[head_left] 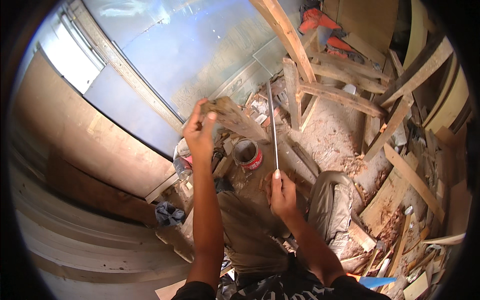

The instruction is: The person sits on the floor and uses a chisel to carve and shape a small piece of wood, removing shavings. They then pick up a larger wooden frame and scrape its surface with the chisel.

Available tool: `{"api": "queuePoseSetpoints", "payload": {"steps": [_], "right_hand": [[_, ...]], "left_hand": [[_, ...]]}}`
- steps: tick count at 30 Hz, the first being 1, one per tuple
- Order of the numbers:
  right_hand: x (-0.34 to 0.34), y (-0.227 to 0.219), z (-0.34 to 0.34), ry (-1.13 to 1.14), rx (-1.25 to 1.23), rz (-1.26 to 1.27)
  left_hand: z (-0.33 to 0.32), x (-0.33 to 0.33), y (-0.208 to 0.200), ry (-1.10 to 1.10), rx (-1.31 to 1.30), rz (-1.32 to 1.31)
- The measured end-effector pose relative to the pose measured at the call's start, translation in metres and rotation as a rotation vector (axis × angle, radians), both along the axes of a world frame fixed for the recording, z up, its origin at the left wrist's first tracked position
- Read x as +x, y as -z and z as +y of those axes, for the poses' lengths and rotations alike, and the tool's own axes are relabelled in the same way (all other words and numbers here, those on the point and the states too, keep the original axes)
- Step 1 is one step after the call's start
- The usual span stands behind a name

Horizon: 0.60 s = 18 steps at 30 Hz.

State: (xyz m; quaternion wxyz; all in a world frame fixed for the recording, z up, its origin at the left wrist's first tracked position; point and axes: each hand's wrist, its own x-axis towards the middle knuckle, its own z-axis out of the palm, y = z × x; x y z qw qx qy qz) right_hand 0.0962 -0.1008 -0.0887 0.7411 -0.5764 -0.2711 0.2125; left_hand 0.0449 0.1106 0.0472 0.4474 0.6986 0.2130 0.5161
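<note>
Wearing black shirt (282,285), nearest. Pinching left end of weathered wooden block (237,120) with left hand (199,132). Gripping near end of long thin metal strip (273,127), right hand (283,195) curled closed. Red can (253,161) on floor (330,132), left of strip; wooden frame (345,98) far right.

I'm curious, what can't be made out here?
In the head view:
- Thin metal tool's lower end: hidden by the right grip.
- Wooden block's left end: partly covered by the left grip.
- Red tin's contents: too small and dim.
- Slanting post's top: cut off by the upper edge.
</note>
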Motion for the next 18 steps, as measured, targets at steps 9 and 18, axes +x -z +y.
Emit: {"api": "queuePoseSetpoints", "payload": {"steps": [9,18], "right_hand": [[0.008,-0.135,-0.029,0.107,0.595,-0.451],[0.048,-0.084,-0.014,0.088,-0.138,-0.244]], "left_hand": [[-0.067,0.046,0.007,0.091,0.219,-0.129],[-0.075,0.043,0.021,0.088,0.498,-0.059]]}}
